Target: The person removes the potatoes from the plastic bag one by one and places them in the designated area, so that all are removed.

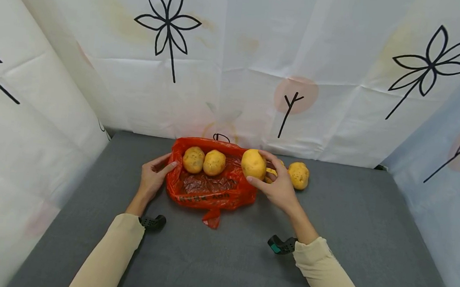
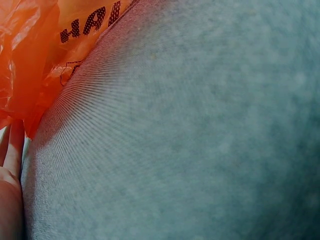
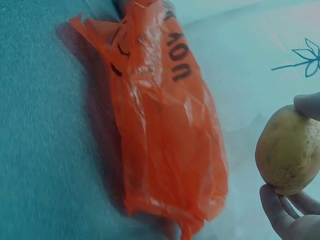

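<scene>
A red plastic bag (image 1: 208,201) with dark print lies opened out on the table, two potatoes (image 1: 204,161) side by side in its left half. My left hand (image 1: 154,178) grips the bag's left rim, thumb over the edge; its fingers are partly hidden. Over the bag's right end, my right hand (image 1: 278,188) holds another potato (image 1: 253,164) between thumb and fingers. In the right wrist view that potato (image 3: 286,150) is up beside the bag (image 3: 165,125), apart from it. To the right of my right hand a potato (image 1: 299,175) lies on the table, with more yellow potato partly hidden behind my fingers.
A grey cloth (image 1: 210,269) covers the table. White hangings (image 1: 239,39) with black leaf drawings stand at the back and along both sides, close behind the bag. Each wrist wears a dark band (image 1: 153,223).
</scene>
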`<state>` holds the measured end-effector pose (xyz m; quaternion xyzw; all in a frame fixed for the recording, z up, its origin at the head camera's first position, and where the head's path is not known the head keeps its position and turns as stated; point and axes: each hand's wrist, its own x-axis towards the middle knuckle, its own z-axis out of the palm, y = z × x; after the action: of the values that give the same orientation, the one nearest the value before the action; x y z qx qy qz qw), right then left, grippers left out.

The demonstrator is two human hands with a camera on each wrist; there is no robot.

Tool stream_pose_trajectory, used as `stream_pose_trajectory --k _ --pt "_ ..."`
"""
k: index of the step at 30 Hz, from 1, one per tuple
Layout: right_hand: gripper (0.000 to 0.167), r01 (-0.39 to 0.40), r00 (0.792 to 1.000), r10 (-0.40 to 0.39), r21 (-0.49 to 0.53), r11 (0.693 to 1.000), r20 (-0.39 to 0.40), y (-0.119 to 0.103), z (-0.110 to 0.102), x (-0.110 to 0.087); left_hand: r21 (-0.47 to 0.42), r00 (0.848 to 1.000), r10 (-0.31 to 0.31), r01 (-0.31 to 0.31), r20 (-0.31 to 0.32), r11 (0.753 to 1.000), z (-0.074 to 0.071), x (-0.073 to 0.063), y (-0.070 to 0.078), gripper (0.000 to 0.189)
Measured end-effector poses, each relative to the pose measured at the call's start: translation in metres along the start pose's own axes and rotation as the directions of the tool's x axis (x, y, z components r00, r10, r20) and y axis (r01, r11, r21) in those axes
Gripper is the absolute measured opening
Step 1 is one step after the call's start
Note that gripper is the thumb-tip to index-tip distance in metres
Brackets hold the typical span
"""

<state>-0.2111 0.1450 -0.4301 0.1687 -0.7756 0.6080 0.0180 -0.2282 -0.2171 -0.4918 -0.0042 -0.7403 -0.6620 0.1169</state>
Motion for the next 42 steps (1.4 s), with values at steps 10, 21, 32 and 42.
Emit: stream_pose_trajectory --k 10,21,32,42 --pt "0.072 -0.009 1.000 0.009 -0.023 1.000 -0.015 -0.001 -0.032 -0.010 0.000 1.000 0.019 -0.019 0.011 1.000 -0.001 0.000 -0.003 0.044" --pt "0.069 -0.004 0.997 0.002 -0.026 1.000 -0.077 0.001 -0.068 -0.021 0.004 1.000 0.019 -0.020 0.014 1.000 -0.001 0.000 -0.004 0.044" --pt "0.073 -0.061 0.990 0.047 -0.108 0.992 -0.131 0.008 -0.102 -0.033 0.015 1.000 0.013 -0.013 0.018 1.000 -0.001 0.000 -0.001 0.044" --pt "0.072 -0.116 0.981 0.103 -0.076 0.990 -0.165 0.021 -0.130 -0.037 0.006 1.000 0.019 -0.019 0.016 1.000 -0.001 0.000 -0.002 0.044"
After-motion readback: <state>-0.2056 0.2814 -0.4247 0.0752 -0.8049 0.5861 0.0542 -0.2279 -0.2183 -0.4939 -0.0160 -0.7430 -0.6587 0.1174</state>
